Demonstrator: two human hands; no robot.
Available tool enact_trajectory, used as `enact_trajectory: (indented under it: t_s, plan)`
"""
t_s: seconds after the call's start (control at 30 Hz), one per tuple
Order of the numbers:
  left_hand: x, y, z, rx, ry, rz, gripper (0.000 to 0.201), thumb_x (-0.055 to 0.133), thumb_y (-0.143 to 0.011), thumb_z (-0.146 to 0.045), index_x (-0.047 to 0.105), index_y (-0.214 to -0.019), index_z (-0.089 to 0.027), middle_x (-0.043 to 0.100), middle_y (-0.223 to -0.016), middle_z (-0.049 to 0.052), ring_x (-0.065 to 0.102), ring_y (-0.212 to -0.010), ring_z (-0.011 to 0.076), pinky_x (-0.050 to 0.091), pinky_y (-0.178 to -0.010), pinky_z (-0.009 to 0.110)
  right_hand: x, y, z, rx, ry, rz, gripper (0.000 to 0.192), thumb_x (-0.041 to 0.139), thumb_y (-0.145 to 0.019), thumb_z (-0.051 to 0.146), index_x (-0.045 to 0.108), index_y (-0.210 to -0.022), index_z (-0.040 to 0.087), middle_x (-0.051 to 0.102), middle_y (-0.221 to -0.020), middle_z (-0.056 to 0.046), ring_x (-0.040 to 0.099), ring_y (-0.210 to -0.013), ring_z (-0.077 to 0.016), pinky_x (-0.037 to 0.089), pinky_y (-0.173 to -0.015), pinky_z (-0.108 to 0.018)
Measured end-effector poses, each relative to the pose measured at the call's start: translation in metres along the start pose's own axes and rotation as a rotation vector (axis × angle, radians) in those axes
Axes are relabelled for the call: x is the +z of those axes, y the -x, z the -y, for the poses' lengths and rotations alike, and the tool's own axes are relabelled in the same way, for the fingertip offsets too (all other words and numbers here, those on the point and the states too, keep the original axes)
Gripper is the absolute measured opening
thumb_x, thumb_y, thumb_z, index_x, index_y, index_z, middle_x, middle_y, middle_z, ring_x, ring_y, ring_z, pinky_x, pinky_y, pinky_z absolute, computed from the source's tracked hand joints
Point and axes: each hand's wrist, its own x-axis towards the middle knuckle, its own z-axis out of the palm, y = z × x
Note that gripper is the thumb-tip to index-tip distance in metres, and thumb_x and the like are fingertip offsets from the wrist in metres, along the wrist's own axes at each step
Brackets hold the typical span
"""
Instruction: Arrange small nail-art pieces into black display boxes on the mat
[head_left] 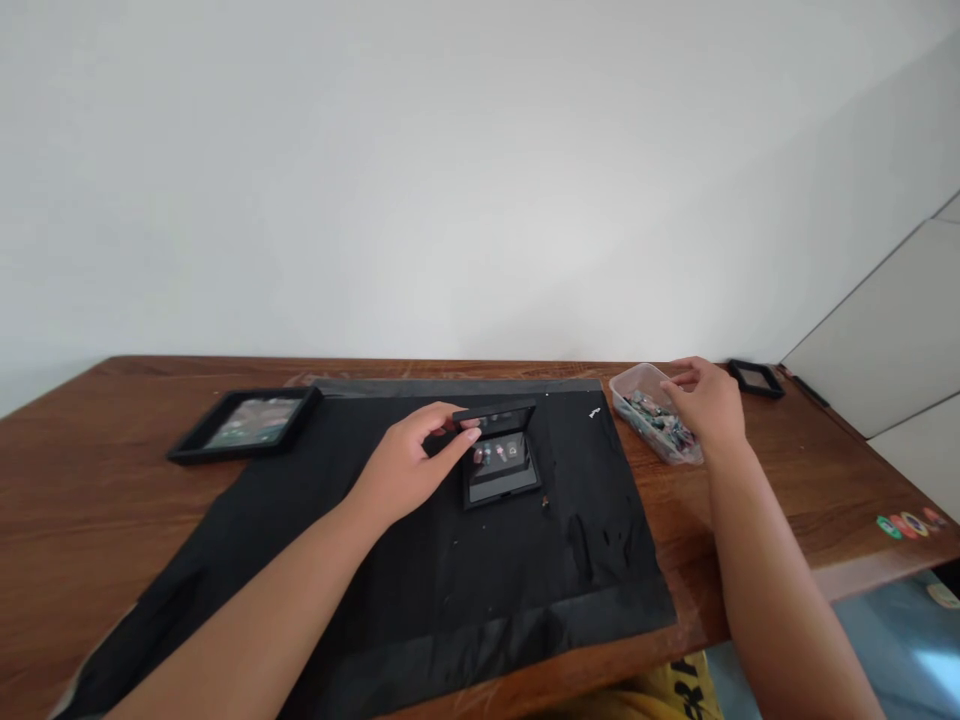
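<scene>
My left hand [409, 460] holds the raised lid of a small black hinged case [501, 462] that lies open on a black mat [420, 560]. A few small coloured pieces sit inside the case. My right hand [705, 400] reaches into a clear plastic tub [634, 385] full of small mixed pieces at the mat's right edge; its fingertips are among the pieces, and I cannot tell whether they pinch one.
A black framed tray [244, 422] with a picture-like inside lies at the left on the wooden table [90, 470]. A small black frame [756, 377] sits at the far right by the wall. Coloured round stickers [909, 523] mark the table's right edge.
</scene>
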Motion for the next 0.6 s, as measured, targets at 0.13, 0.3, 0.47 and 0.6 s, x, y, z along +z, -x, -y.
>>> enact_trajectory:
  t_s: [0.13,0.3,0.47,0.6]
  plan:
    - [0.000,0.001,-0.001,-0.014,-0.009,0.020,0.045,0.060,-0.089,-0.064,0.077,-0.094,-0.023,0.082,-0.104,0.009,0.074,-0.094,0.0276,0.062,-0.089,0.041,0.003,-0.001,-0.005,0.008,-0.070,0.023,0.031,0.075,-0.074,0.024,0.077,-0.104,0.017,0.081,-0.085,-0.008,0.075,-0.079,-0.0251,0.056,-0.081,-0.041]
    - [0.000,0.002,-0.002,-0.033,-0.001,0.031,0.045,0.061,-0.088,-0.064,0.078,-0.097,-0.023,0.082,-0.106,0.009,0.074,-0.095,0.0286,0.063,-0.089,0.043,0.006,0.000,-0.002,-0.023,-0.270,0.029,0.030,0.075,-0.072,0.024,0.077,-0.101,0.017,0.079,-0.087,-0.008,0.076,-0.079,-0.0240,0.062,-0.082,-0.043]
    - [-0.002,0.002,-0.005,-0.043,0.006,0.030,0.043,0.061,-0.087,-0.062,0.077,-0.097,-0.023,0.082,-0.106,0.009,0.075,-0.094,0.0284,0.062,-0.089,0.042,0.013,0.011,0.015,-0.139,-0.626,0.121,0.036,0.085,-0.073,0.034,0.075,-0.105,0.020,0.080,-0.092,-0.008,0.080,-0.089,-0.0240,0.067,-0.090,-0.044]
    - [-0.002,0.001,-0.006,-0.055,0.006,0.038,0.042,0.062,-0.086,-0.060,0.077,-0.097,-0.023,0.082,-0.106,0.009,0.075,-0.088,0.0268,0.062,-0.081,0.039,0.028,0.031,0.034,-0.259,-0.790,0.360,0.038,0.091,-0.075,0.037,0.075,-0.105,0.022,0.081,-0.093,-0.006,0.080,-0.088,-0.0205,0.069,-0.086,-0.038]
